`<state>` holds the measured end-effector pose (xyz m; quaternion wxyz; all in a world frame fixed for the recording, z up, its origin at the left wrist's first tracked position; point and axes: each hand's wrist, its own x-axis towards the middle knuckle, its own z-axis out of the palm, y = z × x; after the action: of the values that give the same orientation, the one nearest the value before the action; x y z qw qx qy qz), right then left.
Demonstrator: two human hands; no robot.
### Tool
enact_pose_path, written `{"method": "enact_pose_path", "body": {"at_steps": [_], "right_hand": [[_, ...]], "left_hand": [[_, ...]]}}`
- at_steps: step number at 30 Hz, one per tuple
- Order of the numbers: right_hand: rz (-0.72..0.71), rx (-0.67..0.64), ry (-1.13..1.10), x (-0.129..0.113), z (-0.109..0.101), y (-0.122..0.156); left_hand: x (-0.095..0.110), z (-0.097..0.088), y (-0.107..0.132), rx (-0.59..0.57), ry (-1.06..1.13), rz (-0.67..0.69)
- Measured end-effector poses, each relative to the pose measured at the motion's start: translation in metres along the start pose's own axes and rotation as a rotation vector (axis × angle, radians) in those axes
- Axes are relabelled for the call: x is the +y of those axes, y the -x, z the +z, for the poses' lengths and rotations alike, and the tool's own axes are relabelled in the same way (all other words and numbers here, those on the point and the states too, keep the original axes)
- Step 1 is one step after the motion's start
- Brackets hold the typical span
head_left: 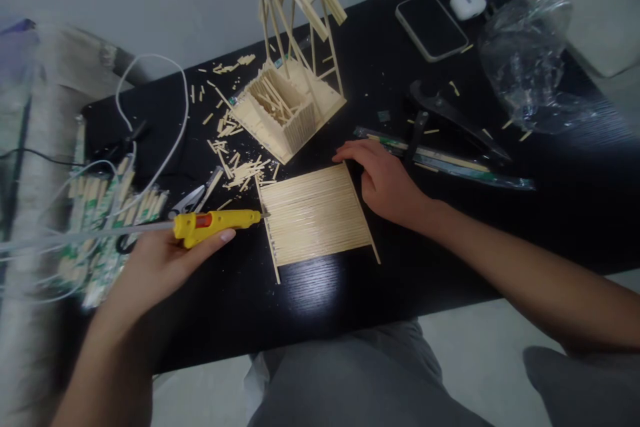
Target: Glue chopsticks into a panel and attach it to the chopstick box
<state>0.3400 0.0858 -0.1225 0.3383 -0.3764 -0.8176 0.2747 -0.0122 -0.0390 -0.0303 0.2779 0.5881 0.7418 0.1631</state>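
Note:
My left hand (159, 261) grips a yellow glue gun (216, 223) with its nozzle at the left edge of a flat panel of wooden sticks (315, 213) lying on the black table (440, 233). My right hand (383, 179) rests at the panel's upper right corner, fingers curled and pressing down by its edge. Behind the panel stands a stick-built model (285, 107) with a boxy base and a tall frame rising out of view.
Cut stick scraps (235, 170) and scissors (195, 197) lie left of the panel. White cables (150, 113) and wrapped chopsticks (100, 213) crowd the left. A phone (431, 25), earbud case (468, 2), plastic bag (530, 67), black cutters (450, 117) and long sticks (445, 160) lie at right.

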Motion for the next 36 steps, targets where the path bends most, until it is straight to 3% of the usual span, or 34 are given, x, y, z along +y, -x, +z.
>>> {"method": "enact_pose_path", "body": {"at_steps": [21, 36], "right_hand": [[0.011, -0.008, 0.001, -0.001, -0.001, 0.000], [0.021, -0.005, -0.023, -0.001, -0.001, 0.000]], "left_hand": [[0.007, 0.006, -0.002, -0.034, 0.027, -0.090], [0.025, 0.023, -0.009, -0.070, 0.108, 0.049]]}}
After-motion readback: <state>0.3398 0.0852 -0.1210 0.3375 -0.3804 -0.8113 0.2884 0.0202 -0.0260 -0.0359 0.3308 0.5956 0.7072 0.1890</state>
